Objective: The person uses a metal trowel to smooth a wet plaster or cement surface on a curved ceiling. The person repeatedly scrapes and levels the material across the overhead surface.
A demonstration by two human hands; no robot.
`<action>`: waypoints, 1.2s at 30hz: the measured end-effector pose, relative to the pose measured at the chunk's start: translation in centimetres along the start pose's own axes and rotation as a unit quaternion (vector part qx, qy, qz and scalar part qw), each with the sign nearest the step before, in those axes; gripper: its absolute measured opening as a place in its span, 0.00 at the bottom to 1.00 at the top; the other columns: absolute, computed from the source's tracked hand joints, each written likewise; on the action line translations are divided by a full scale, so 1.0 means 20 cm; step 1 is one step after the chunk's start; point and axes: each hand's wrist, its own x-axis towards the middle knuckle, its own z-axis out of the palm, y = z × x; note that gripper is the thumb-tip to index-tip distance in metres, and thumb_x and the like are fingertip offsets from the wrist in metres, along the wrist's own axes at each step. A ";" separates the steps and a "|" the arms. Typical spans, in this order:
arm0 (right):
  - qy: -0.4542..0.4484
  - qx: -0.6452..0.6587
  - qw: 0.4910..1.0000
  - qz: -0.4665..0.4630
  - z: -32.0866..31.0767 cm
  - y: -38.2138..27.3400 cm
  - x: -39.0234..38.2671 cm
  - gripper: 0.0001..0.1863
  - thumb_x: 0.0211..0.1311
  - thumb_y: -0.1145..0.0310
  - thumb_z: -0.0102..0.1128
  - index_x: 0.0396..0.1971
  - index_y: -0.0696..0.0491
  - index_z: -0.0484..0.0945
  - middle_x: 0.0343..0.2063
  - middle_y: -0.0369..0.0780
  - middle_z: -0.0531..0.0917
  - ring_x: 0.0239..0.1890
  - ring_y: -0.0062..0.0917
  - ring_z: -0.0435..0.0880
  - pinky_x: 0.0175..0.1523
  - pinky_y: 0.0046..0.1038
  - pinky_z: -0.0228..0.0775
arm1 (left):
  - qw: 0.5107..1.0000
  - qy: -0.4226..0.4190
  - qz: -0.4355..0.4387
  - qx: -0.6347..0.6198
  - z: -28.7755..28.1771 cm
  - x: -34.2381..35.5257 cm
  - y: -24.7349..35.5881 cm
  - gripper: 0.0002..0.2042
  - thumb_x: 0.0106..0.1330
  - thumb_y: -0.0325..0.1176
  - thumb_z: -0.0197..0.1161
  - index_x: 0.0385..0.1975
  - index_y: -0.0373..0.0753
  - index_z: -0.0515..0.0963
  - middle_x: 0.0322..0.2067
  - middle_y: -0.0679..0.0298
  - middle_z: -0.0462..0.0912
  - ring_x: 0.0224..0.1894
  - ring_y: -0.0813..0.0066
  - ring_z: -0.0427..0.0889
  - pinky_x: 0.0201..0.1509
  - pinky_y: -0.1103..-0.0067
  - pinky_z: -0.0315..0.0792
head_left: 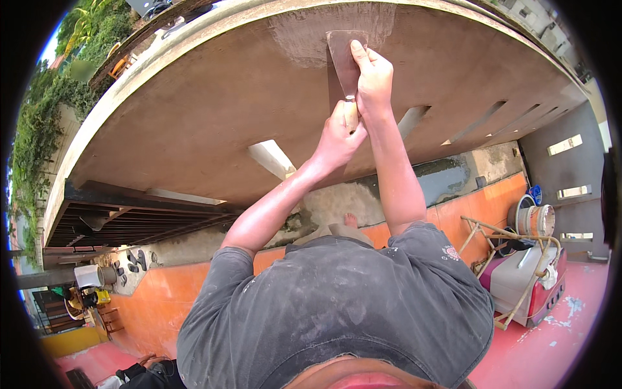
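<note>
A dusty grey shirt (337, 305) lies closest, its short sleeves leading to two bare forearms that stretch up and away. The left hand (340, 133) is closed around the handle of a scraper (343, 55), low on the grip. Just above and to the right, the right hand (376, 81) holds the same tool at the blade: its thumb lies flat on the metal, and the other fingers are curled in. The scraper points away from the body, blade uppermost, in front of a brown wall (194, 110); whether the blade touches the wall I cannot tell. Around its wide edge is a greyer, streaked patch (298, 39). Slanted slots (272, 159) pierce the wall lower down.

Below the arms, a bare foot (350, 220) shows near the shirt's hem. Orange tiles (162, 292) run across the floor, and beyond them a concrete strip carries a dark wet patch (440, 178). On the right stand a frame (505, 259) of thin poles and a bucket (541, 220), near a grey wall with slits of its own. Sandals (136, 260) lie at the left. Past the wall's pale top edge, green plants (39, 129) grow on the far left.
</note>
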 end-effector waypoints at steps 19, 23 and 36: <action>0.046 -0.008 0.999 -0.010 -0.22 -0.23 -0.13 0.12 0.77 0.65 0.56 0.41 0.58 0.82 0.34 0.32 0.83 0.33 0.13 0.77 0.38 0.18 0.70 | 0.978 -0.192 -0.083 -0.009 0.11 0.01 0.05 0.15 0.70 0.34 0.60 0.51 0.36 0.66 0.33 0.64 0.78 0.34 0.77 0.77 0.41 0.74 0.74; -0.004 -0.044 0.997 0.060 -0.35 -0.12 -0.23 0.12 0.77 0.66 0.55 0.43 0.59 0.82 0.35 0.33 0.84 0.34 0.12 0.79 0.39 0.17 0.72 | 0.960 -0.175 -0.153 -0.153 0.15 -0.10 0.01 0.12 0.69 0.29 0.59 0.48 0.38 0.66 0.32 0.66 0.75 0.32 0.79 0.78 0.37 0.78 0.76; -0.036 -0.158 0.986 0.048 -0.32 -0.11 -0.06 0.18 0.75 0.63 0.59 0.23 0.55 0.75 0.19 0.24 0.69 0.23 0.08 0.59 0.25 0.20 0.51 | 0.968 0.103 -0.106 -0.205 0.46 0.02 -0.06 0.11 0.75 0.31 0.58 0.50 0.38 0.65 0.25 0.68 0.77 0.19 0.85 0.75 0.21 0.84 0.68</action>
